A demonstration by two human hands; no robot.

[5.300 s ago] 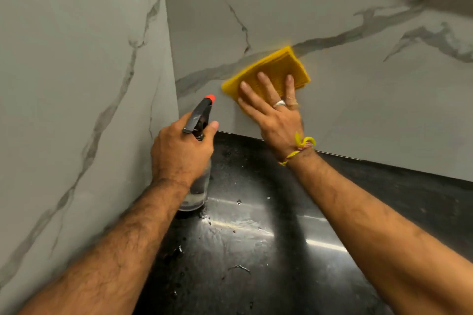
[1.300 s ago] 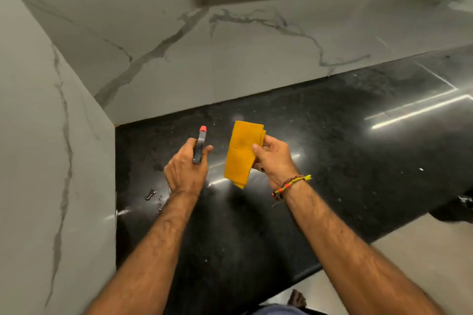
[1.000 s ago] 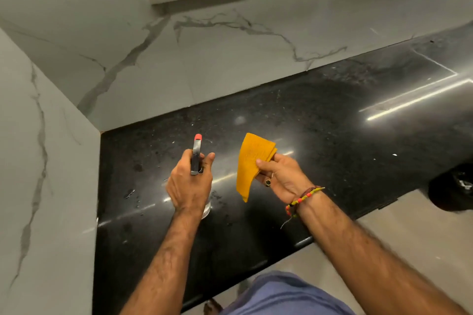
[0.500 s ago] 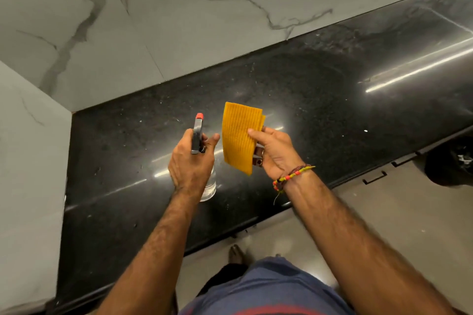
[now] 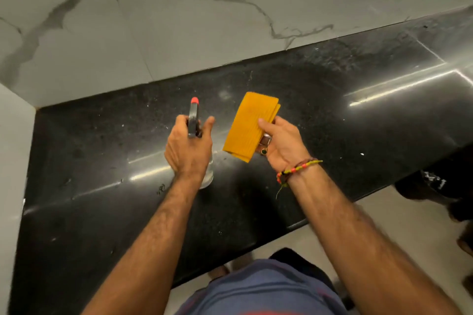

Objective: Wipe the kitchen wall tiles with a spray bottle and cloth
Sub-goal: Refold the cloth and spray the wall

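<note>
My left hand (image 5: pixel 188 151) grips a clear spray bottle (image 5: pixel 193 117) with a dark trigger head and a red nozzle tip pointing away from me; the bottle's body shows just below my hand. My right hand (image 5: pixel 280 146) holds a folded yellow cloth (image 5: pixel 249 126) upright, thumb pressed on its face. Both hands hover over the black countertop (image 5: pixel 332 123), away from the wall. The grey-veined marble wall tiles (image 5: pixel 192 28) run along the back, and more tiles (image 5: pixel 12 148) form the side wall at left.
Small droplets and specks lie on the counter near the bottle. The counter's front edge runs diagonally from lower left to right, with pale floor (image 5: pixel 384 225) beyond it. A dark object (image 5: pixel 435 186) sits on the floor at the right. My blue shirt fills the bottom.
The cloth came off the wall, and both hands drew back over the counter. My view tilted down, so the switch plate left the frame. The right hand now holds the cloth slightly lower.
</note>
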